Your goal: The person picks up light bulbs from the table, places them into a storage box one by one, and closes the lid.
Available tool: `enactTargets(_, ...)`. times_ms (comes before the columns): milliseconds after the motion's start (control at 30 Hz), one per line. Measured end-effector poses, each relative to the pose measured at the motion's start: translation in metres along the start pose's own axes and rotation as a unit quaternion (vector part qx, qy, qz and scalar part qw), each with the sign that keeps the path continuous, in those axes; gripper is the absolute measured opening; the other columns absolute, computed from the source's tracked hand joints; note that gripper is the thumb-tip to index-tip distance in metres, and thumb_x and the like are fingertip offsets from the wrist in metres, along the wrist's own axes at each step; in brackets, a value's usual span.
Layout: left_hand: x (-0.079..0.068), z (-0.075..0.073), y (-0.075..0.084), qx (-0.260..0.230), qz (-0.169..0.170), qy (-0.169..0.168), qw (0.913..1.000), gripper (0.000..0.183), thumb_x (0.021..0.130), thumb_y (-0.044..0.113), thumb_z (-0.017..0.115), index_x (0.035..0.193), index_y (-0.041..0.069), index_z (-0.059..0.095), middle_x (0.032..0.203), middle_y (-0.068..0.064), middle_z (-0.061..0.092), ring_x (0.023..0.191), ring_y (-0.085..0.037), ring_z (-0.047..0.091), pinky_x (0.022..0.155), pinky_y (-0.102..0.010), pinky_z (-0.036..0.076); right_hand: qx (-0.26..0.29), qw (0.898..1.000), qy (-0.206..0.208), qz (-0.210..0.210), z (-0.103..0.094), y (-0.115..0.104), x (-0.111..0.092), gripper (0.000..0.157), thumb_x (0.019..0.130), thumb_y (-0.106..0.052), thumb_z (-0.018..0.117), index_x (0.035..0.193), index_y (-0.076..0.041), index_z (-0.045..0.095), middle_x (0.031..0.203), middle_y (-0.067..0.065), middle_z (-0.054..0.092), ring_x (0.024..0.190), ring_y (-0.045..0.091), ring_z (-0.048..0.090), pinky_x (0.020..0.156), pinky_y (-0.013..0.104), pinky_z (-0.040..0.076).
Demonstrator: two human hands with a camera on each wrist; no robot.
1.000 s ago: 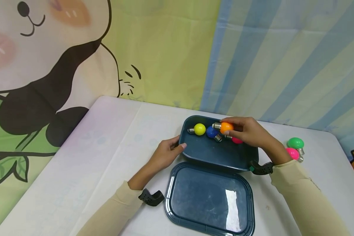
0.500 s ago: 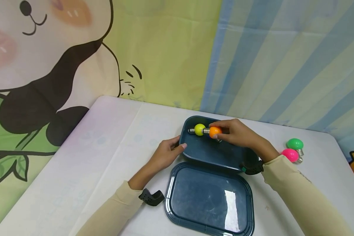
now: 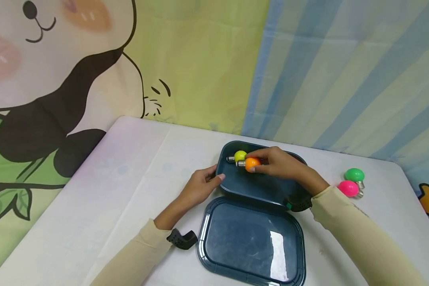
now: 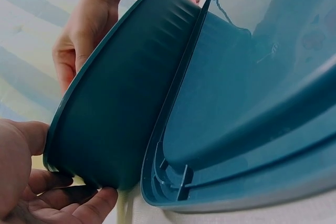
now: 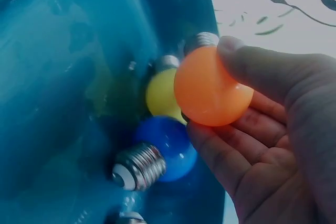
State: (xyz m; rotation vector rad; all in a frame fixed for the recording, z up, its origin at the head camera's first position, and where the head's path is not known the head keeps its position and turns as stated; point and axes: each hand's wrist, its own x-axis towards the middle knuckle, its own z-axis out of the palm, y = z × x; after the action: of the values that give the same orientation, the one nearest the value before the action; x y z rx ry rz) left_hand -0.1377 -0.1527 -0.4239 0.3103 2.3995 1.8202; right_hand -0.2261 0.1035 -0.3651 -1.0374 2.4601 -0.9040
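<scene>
My right hand (image 3: pixel 280 162) pinches an orange light bulb (image 3: pixel 252 163) by its round globe, its metal screw base pointing left. It is over the back left part of a dark blue plastic box (image 3: pixel 252 184). In the box lies a yellow bulb (image 3: pixel 240 155), partly covered by the orange one. A blue bulb (image 5: pixel 168 148) lies beside it in the right wrist view, hidden by my hand in the head view. Another metal screw base (image 5: pixel 131 219) shows at the bottom edge. My left hand (image 3: pixel 196 186) grips the box's left end, thumb at the rim and fingers outside.
The box's lid (image 3: pixel 250 246) lies flat on the white table (image 3: pixel 143 206), right in front of the box. A green bulb (image 3: pixel 354 174) and a pink bulb (image 3: pixel 348 188) lie together to the right. Behind the table hangs a printed curtain (image 3: pixel 203 63).
My right hand has carried the orange bulb leftward and slightly nearer, from above the blue bulb to beside the yellow one. My left hand keeps its hold on the box.
</scene>
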Motion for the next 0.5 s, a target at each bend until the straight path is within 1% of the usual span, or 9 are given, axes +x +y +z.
enactTargets(67, -0.002, -0.001, 0.008, 0.002, -0.004, 0.001, 1.0, 0.052, 0.1, 0.018, 0.057, 0.143, -0.007, 0.04, 0.14, -0.022, 0.048, 0.125, -0.033, 0.051, 0.095, -0.043, 0.047, 0.0, 1.0, -0.016, -0.006, 0.002, 0.0, 0.005, 0.042, 0.092, -0.019, 0.069, 0.129, 0.0, 0.062, 0.112, 0.007, 0.065, 0.089, 0.019, 0.059, 0.08, 0.035, 0.053)
enactTargets(133, -0.006, -0.003, 0.017, 0.003, -0.008, -0.002, 1.0, 0.052, 0.101, 0.016, 0.056, 0.142, -0.01, 0.039, 0.14, -0.024, 0.047, 0.126, -0.035, 0.05, 0.096, -0.043, 0.046, 0.0, 1.0, -0.027, -0.013, 0.003, 0.0, 0.01, 0.041, 0.092, -0.019, 0.069, 0.127, 0.0, 0.062, 0.111, 0.007, 0.066, 0.09, 0.02, 0.059, 0.082, 0.035, 0.054)
enactTargets(233, -0.009, -0.002, 0.027, 0.001, -0.001, -0.003, 1.0, 0.051, 0.101, 0.014, 0.055, 0.141, -0.013, 0.039, 0.139, -0.026, 0.047, 0.125, -0.037, 0.05, 0.095, -0.041, 0.047, -0.004, 0.999, -0.038, -0.016, 0.004, -0.001, 0.014, 0.041, 0.092, -0.017, 0.07, 0.127, 0.001, 0.062, 0.112, 0.008, 0.066, 0.091, 0.019, 0.06, 0.085, 0.037, 0.054)
enactTargets(333, -0.01, -0.001, 0.03, -0.001, -0.001, 0.002, 1.0, 0.049, 0.1, 0.013, 0.056, 0.14, -0.012, 0.041, 0.139, -0.026, 0.048, 0.125, -0.035, 0.051, 0.096, -0.042, 0.047, -0.005, 0.999, -0.048, -0.012, 0.005, -0.001, 0.017, 0.042, 0.091, -0.016, 0.07, 0.128, 0.002, 0.062, 0.112, 0.008, 0.066, 0.091, 0.019, 0.061, 0.086, 0.037, 0.054)
enactTargets(500, -0.007, 0.004, 0.026, 0.005, -0.012, 0.01, 0.9999, 0.049, 0.1, 0.015, 0.057, 0.142, -0.006, 0.044, 0.138, -0.019, 0.052, 0.123, -0.028, 0.054, 0.097, -0.041, 0.047, 0.0, 0.998, -0.065, 0.003, 0.007, -0.003, 0.021, 0.042, 0.091, -0.017, 0.071, 0.129, 0.0, 0.062, 0.113, 0.007, 0.065, 0.093, 0.019, 0.061, 0.089, 0.037, 0.053)
